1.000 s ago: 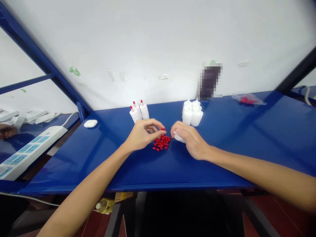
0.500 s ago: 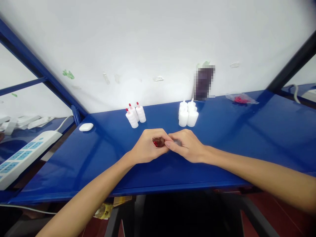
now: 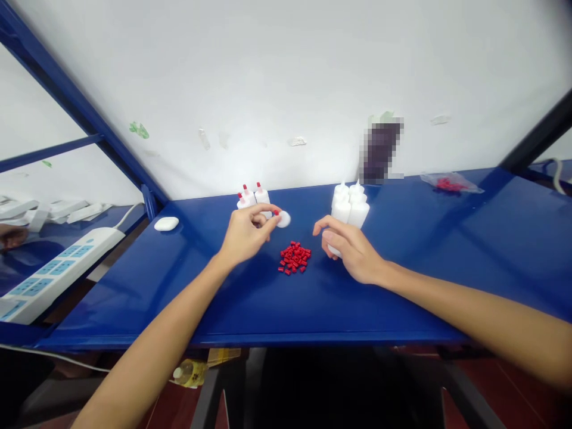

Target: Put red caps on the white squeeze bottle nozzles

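Observation:
My left hand (image 3: pixel 248 235) is closed, thumb and fingers pinching a white, round nozzle lid (image 3: pixel 283 220) with a red tip cap on it. My right hand (image 3: pixel 351 247) curls round a white squeeze bottle (image 3: pixel 332 250), mostly hidden by the fingers. Between and below the hands, a pile of small red caps (image 3: pixel 295 258) lies on the blue table (image 3: pixel 268 304). Behind my left hand stand several white bottles with red-tipped nozzles (image 3: pixel 263 196), partly covered by it. Beyond my right hand is a cluster of white bottles with bare white nozzles (image 3: pixel 357 208).
A plastic bag of red caps (image 3: pixel 450 183) rests at the back right. A dark pixelated object (image 3: pixel 379 152) leans on the wall. A small white case (image 3: pixel 166 224) lies at left, near a power strip (image 3: pixel 62 268). Another person's hand (image 3: pixel 11 236) shows at far left.
My hands, together half a second ago, have parted: the left moved up and left with the lid, the right lies further right with the bottle. The pile of red caps is uncovered.

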The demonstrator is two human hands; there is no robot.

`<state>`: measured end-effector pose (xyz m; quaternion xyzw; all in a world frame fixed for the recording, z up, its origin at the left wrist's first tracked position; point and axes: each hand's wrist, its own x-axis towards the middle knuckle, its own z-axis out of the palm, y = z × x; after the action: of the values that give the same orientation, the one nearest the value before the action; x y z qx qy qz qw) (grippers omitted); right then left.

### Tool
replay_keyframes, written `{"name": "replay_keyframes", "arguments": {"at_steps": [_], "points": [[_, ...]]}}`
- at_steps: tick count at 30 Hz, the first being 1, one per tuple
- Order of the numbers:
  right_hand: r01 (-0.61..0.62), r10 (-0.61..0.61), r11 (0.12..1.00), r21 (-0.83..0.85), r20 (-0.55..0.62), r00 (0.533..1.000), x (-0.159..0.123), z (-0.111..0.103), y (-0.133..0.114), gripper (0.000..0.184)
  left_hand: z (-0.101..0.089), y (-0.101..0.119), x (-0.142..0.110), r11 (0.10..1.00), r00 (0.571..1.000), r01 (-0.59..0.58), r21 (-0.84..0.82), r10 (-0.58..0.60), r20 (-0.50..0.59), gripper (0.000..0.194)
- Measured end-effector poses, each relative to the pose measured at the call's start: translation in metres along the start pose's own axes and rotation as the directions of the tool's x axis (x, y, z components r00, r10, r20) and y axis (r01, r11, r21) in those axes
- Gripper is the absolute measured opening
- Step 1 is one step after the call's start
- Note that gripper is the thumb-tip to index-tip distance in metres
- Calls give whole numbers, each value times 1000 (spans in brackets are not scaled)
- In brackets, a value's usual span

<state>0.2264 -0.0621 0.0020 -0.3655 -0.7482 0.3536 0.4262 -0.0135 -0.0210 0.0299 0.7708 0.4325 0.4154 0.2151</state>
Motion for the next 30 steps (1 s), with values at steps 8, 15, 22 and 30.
{"name": "replay_keyframes", "arguments": {"at_steps": [8, 15, 22, 30], "points": [[-4, 6, 999, -40, 53, 999, -2, 1, -1, 31, -12, -44, 7, 844, 997, -42, 535, -3, 82, 39], [-30, 29, 999, 27, 59, 998, -1, 1, -1, 24, -11, -25, 1, 877, 922, -260, 404, 102, 373, 27], [-37, 40, 999, -40, 73, 997, 2, 1, -4, 29, -1, -21, -1, 865, 797, -401, 301, 168, 580, 37], [-144, 137, 986, 79, 90, 986, 5, 2, 4, 41, 15, -26, 1, 872, 839, -402, 279, 229, 494, 27]]}}
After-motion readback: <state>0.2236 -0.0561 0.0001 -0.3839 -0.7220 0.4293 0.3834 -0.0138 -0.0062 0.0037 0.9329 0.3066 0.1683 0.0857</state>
